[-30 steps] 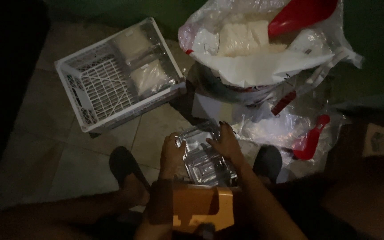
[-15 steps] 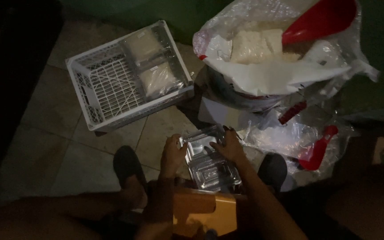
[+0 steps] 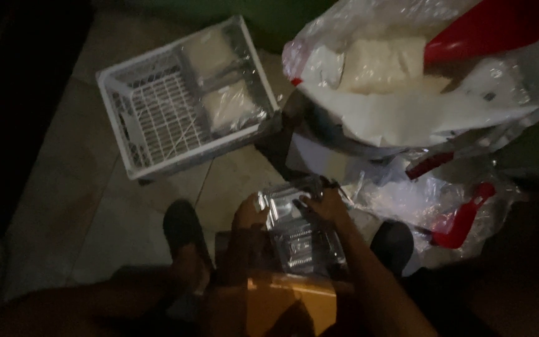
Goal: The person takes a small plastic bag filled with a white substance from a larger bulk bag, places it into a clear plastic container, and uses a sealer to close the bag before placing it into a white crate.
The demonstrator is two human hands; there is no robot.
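Observation:
Both of my hands hold a clear plastic clamshell container [image 3: 299,234] over an orange box [image 3: 291,306] on my lap. My left hand [image 3: 247,218] grips the container's left edge. On its far right corner rests my right hand [image 3: 322,203], fingers curled over the rim. The container looks empty, with light glinting off its ridges.
A white plastic crate [image 3: 157,122] on the tiled floor holds two filled clear bags [image 3: 229,106]. A large plastic sack [image 3: 407,81] of pale grain with a red scoop [image 3: 488,28] stands at the upper right. Crumpled plastic and another red scoop [image 3: 463,218] lie right. My dark shoes [image 3: 182,228] rest below.
The view has shifted, so the crate and sack sit lower and further right in the frame. My hands keep hold of the clamshell container, moved slightly right.

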